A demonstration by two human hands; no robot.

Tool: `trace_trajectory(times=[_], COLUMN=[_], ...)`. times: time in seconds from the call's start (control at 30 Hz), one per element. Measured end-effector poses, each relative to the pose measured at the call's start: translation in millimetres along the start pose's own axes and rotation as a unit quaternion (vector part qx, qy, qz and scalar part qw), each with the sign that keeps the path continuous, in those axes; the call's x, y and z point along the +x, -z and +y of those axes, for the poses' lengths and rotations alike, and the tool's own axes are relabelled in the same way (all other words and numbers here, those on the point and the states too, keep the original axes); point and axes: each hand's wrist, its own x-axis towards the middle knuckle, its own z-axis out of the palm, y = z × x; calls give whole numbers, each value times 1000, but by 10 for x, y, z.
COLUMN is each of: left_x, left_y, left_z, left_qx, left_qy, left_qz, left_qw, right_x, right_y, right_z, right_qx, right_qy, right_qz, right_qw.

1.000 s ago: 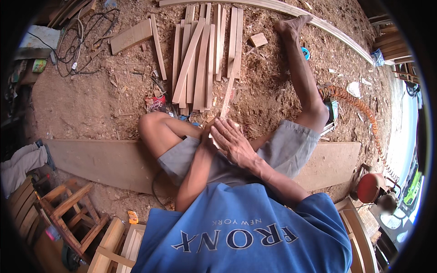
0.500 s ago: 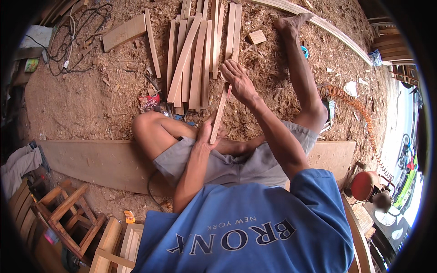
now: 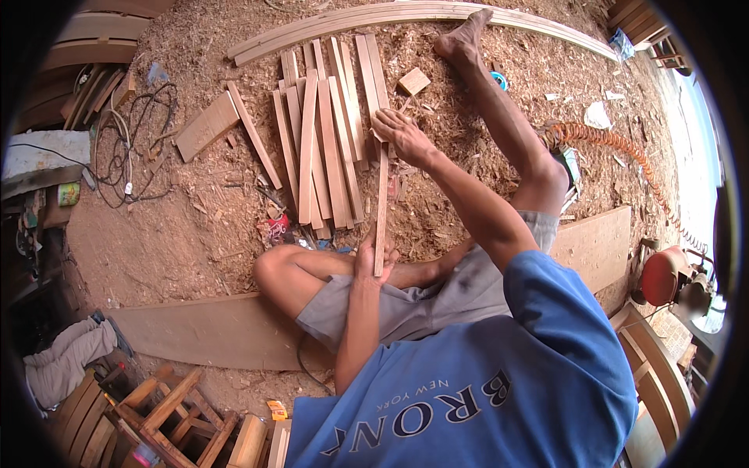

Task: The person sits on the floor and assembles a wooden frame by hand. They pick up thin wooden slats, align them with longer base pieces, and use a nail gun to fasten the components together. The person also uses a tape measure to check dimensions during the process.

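Note:
A narrow wooden slat (image 3: pixel 381 204) slants up and away from my lap. My left hand (image 3: pixel 366 259) is closed around its near end, beside my bent left knee. Over the far end lies my right hand (image 3: pixel 406 140), its fingers closed down on the wood. A small pale edge shows under those fingers; what it belongs to is too small to make out. Just beyond and to the left, a pile of similar wooden slats (image 3: pixel 328 148) rests on the shavings.
A wide plank (image 3: pixel 195 331) runs beneath my legs. Long wooden strips (image 3: pixel 351 19) lie along the far side, with a small wood block (image 3: pixel 413 81) nearer. Tangled cables (image 3: pixel 129 148) are at left. An orange coiled hose (image 3: pixel 601 134) trails at right toward a red machine (image 3: pixel 662 277).
My right hand still grips the far end of the slat, which now points more straight ahead. The whole view has shifted and turned, showing more floor at the far side.

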Motion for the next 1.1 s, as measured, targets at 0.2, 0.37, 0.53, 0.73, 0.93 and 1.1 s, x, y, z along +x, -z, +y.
trace_trajectory(times=[0.2, 0.37, 0.53, 0.73, 0.93, 1.1], left_x=[5, 48, 11, 18, 17, 6], left_y=[-79, -7, -24, -74, 13, 15], left_z=[0, -49, -47, -7, -92, -49], left_qx=[34, 34, 25, 34, 7, 22], left_qy=[-4, -3, -13, -23, -17, -16], left_qz=[14, 46, -31, 0, -13, -9], left_qw=[999, 998, 999, 999, 1000, 1000], right_x=[-619, -1075, -88, -556, -493, 33], right_y=[292, 205, 93, 225, 315, 305], right_z=[-728, -987, -134, -540, -474, -191], right_qx=[55, 64, -7, 38, 53, -3], right_qy=[-7, -15, -22, -15, 23, 27], right_qz=[69, 29, 17, -22, 68, 112], right_qw=[996, 997, 1000, 999, 996, 993])
